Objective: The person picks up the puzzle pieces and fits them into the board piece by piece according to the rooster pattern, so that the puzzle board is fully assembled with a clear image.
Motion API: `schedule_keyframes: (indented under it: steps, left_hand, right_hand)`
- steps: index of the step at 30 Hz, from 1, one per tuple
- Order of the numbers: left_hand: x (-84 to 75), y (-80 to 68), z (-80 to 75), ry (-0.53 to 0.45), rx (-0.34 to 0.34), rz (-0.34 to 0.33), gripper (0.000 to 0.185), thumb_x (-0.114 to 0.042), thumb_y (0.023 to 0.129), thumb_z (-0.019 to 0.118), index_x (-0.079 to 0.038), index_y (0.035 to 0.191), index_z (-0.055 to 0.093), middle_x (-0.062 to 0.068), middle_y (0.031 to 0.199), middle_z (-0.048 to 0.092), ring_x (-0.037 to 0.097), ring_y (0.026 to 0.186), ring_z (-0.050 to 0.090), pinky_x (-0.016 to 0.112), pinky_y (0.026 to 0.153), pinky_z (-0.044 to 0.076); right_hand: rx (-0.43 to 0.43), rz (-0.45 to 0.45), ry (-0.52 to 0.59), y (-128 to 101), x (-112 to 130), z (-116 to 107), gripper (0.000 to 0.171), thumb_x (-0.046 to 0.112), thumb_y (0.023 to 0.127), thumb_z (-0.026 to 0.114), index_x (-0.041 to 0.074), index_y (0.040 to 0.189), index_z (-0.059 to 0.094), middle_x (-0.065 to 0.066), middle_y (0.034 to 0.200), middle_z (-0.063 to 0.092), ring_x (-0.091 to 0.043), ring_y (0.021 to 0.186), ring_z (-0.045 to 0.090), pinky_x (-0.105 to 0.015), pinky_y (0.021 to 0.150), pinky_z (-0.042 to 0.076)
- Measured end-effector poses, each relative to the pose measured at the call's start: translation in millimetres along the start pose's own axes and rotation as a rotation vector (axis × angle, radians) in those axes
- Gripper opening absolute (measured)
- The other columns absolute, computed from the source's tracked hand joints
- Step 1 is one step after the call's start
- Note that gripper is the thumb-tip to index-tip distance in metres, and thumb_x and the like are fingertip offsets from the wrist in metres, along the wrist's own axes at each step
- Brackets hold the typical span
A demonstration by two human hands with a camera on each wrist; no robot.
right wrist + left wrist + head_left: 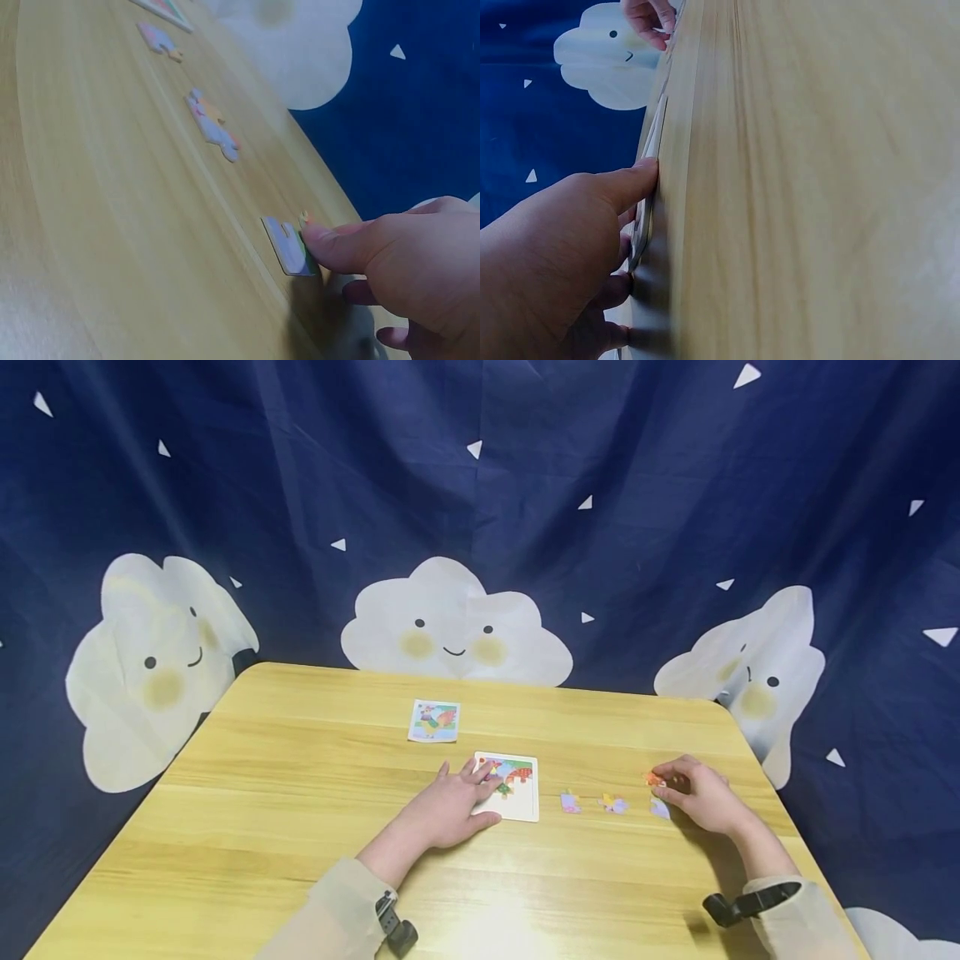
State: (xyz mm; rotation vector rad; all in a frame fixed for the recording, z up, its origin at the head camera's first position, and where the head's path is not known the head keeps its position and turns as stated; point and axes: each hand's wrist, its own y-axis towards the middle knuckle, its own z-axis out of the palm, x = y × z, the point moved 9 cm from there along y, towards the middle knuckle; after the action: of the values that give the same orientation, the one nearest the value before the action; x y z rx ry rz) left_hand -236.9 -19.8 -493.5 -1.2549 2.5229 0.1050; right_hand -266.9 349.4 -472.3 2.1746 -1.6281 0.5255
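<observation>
A white-framed puzzle board [525, 810] lies on the table, its upper part filled with colourful pieces and its lower part bare white. My left hand [453, 806] rests on the board's left side with fingers spread, the thumb along its near edge [654, 135]. Over to the right, my right hand [701, 793] pinches an orange puzzle piece [654, 779] between thumb and fingers. Just below that piece lies a lilac and green puzzle piece [289, 247], close to the thumb. Between the hands are a lilac puzzle piece [571, 802] and a lilac-yellow one [613, 804].
A square picture card [433, 722] with a colourful bird lies behind the board. The wooden table [300, 760] has rounded far corners. Beyond it hangs a dark blue curtain [480, 510] with white clouds and triangles.
</observation>
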Motion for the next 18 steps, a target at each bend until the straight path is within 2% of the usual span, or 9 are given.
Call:
schedule_keyframes:
  steps: [4, 7, 9, 15, 18]
  left_hand:
    - [-1.0, -0.4, -0.8, 0.002, -0.007, 0.010, 0.068, -0.054, 0.107, 0.056, -0.014, 0.161, 0.048, 0.007, 0.170, 0.031, 0.038, 0.156, 0.027, 0.071, 0.120, 0.020]
    - [-0.9, -0.9, -0.9, 0.001, -0.009, 0.011, 0.068, -0.054, 0.107, 0.056, -0.014, 0.161, 0.048, 0.007, 0.170, 0.031, 0.038, 0.156, 0.027, 0.070, 0.120, 0.020]
    - [-0.9, -1.1, -0.9, 0.001, -0.008, 0.010, 0.068, -0.054, 0.107, 0.056, -0.014, 0.161, 0.048, 0.007, 0.170, 0.031, 0.038, 0.156, 0.027, 0.070, 0.120, 0.020]
    - [-0.8, -1.0, -0.3, -0.005, -0.008, 0.009, 0.067, -0.054, 0.107, 0.055, -0.014, 0.161, 0.048, 0.007, 0.169, 0.032, 0.038, 0.156, 0.026, 0.070, 0.121, 0.019]
    - [-0.6, -1.2, -0.2, -0.005, -0.011, 0.010, 0.067, -0.054, 0.107, 0.055, -0.014, 0.161, 0.048, 0.007, 0.170, 0.031, 0.037, 0.157, 0.025, 0.070, 0.121, 0.019]
  right_hand:
    - [0.008, 0.026, 0.015, 1.4, 0.6, 0.6, 0.027, 0.018, 0.095, 0.081, 0.002, 0.117, 0.075, -0.007, 0.108, 0.069, -0.026, 0.096, 0.063, -0.056, 0.084, 0.033]
    - [0.015, 0.044, 0.027, 2.4, 1.6, 1.0, 0.029, 0.018, 0.095, 0.081, 0.001, 0.117, 0.073, -0.008, 0.105, 0.068, -0.025, 0.093, 0.061, -0.054, 0.081, 0.033]
    - [0.015, 0.045, 0.028, 3.1, 2.5, 1.1, 0.029, 0.019, 0.095, 0.082, 0.000, 0.115, 0.073, -0.006, 0.102, 0.066, -0.023, 0.089, 0.058, -0.050, 0.078, 0.033]
    - [-0.011, -0.001, 0.058, 4.0, 6.5, 1.7, 0.019, 0.010, 0.093, 0.082, 0.003, 0.109, 0.075, -0.003, 0.098, 0.067, -0.017, 0.084, 0.057, -0.033, 0.072, 0.047]
    - [-0.038, -0.020, 0.076, 3.9, 7.6, 1.5, 0.018, 0.007, 0.092, 0.082, 0.004, 0.108, 0.076, -0.001, 0.095, 0.068, -0.014, 0.079, 0.057, -0.028, 0.068, 0.047]
